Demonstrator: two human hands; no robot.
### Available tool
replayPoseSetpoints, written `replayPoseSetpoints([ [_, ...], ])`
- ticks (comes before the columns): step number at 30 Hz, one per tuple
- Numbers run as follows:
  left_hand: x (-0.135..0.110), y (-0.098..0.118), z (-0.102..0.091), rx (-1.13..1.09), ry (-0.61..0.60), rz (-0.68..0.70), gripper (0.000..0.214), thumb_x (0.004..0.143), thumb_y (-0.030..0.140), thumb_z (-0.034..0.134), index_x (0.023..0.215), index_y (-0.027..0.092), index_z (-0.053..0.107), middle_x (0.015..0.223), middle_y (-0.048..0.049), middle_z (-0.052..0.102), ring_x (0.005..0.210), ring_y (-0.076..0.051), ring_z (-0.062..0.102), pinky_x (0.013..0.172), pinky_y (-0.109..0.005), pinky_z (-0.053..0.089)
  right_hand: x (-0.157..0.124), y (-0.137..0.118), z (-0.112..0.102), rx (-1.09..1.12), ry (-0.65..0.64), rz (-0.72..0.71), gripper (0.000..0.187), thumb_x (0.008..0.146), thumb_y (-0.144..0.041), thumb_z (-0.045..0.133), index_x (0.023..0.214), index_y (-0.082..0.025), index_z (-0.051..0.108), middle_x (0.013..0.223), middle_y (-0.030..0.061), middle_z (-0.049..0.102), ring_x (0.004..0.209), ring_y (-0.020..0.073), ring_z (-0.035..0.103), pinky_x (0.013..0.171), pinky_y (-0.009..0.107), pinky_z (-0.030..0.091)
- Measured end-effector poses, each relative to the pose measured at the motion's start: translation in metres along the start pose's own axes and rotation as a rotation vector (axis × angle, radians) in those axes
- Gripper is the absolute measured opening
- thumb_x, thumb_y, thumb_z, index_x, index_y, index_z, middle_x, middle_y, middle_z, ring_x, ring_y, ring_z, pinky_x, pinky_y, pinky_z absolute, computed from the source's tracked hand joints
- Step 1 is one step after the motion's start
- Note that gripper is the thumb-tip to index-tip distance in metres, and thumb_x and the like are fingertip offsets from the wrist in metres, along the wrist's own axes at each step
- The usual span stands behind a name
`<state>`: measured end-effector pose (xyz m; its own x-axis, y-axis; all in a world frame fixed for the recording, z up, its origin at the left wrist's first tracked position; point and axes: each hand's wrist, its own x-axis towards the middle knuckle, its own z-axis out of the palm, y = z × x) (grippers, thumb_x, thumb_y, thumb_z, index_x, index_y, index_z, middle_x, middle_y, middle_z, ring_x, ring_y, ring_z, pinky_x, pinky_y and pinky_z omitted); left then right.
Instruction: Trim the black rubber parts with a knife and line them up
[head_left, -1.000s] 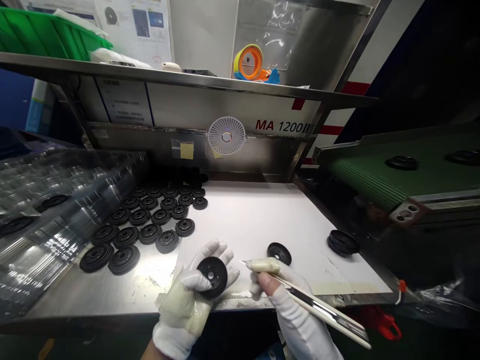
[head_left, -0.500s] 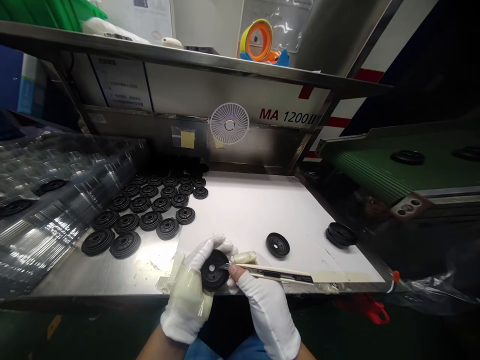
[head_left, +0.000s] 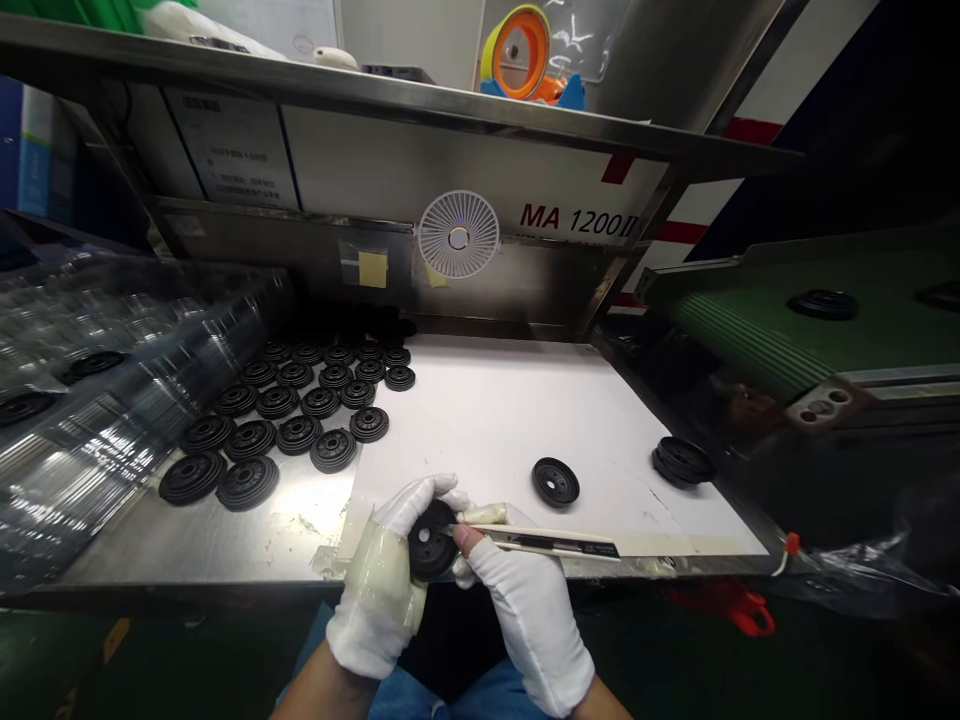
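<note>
At the front edge of the bench, my left hand, in a white glove with tape around it, grips a round black plastic part by its rim. My right hand, also gloved with the thumb tip bare, closes on a white-handled craft knife. The blade end meets the right side of the held part near its centre; the exact contact is hard to make out. A single black disc lies to the right on the white sheet. Several finished-looking black wheels stand in rows at the left.
Stacked clear plastic trays fill the left side. A small stack of black discs sits at the sheet's right edge. Beyond it is a green conveyor carrying black discs. A round fan and an overhead shelf are at the back.
The black part has shifted slightly right and seems turned a little in my left hand. The knife stays against it. The whole view has tilted slightly.
</note>
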<state>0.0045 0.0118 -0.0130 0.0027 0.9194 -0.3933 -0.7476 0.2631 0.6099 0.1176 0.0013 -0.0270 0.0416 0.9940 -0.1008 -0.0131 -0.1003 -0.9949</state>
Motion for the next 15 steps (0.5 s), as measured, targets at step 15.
replayPoseSetpoints([
  [15, 0.0038, -0.0061, -0.0023, 0.033, -0.039, 0.020, 0.022, 0.076, 0.031, 0.064, 0.090, 0.015, 0.066, 0.078, -0.0040, 0.064, 0.054, -0.015, 0.058, 0.044, -0.026, 0.043, 0.0007, 0.0074, -0.0011, -0.006, -0.029, 0.039, 0.030, 0.078, -0.033, 0.066, 0.054, -0.017, 0.059, 0.056, -0.0017, 0.060, 0.054, 0.0130, 0.058, 0.060, 0.024, 0.049],
])
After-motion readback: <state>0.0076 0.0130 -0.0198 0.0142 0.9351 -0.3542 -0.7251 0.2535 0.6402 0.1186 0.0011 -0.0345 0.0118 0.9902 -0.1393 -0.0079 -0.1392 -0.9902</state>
